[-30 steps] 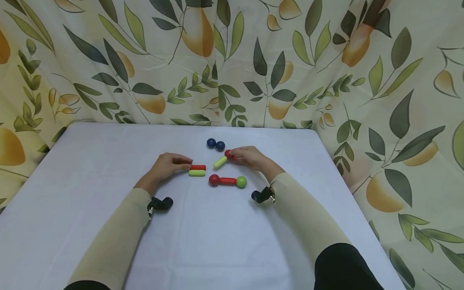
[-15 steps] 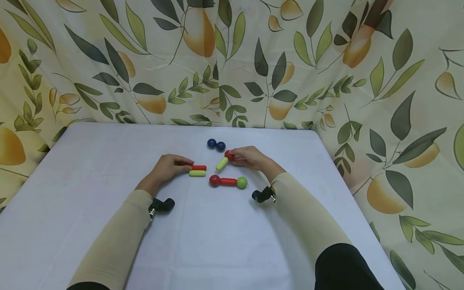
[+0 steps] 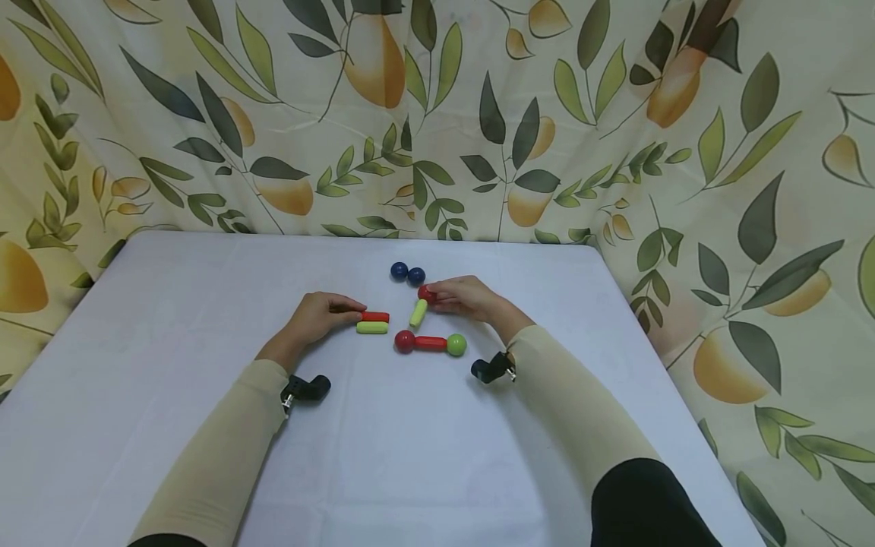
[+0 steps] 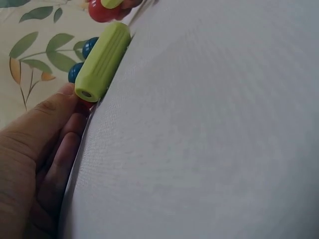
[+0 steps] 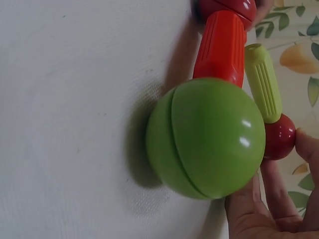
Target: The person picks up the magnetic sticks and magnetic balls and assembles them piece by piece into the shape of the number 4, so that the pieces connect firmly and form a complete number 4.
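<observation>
In the head view, my right hand (image 3: 472, 298) pinches a red ball (image 3: 425, 293) that has a lime-green rod (image 3: 418, 313) joined to it. That rod slants down toward a joined piece on the table: a dark red ball (image 3: 405, 341), a red rod (image 3: 431, 344) and a green ball (image 3: 456, 344) in a row. My left hand (image 3: 317, 315) has thumb and fingers on the left end of another red rod (image 3: 376, 316). Alongside it lies a second lime-green rod (image 3: 372, 328), whose end shows a small dark disc (image 4: 86, 93) in the left wrist view.
Two dark blue balls (image 3: 399, 271) sit side by side beyond the hands. A white cloth (image 3: 403, 441) covers the table, and a leaf-and-fruit patterned curtain (image 3: 451, 137) hangs behind its far edge. Each wrist wears a black camera (image 3: 306, 387).
The lime-green rod in my right hand has swung from a leftward slant to a steeper one, its free end nearer the joined piece. The red ball has shifted slightly left. My left hand is nearly still.
</observation>
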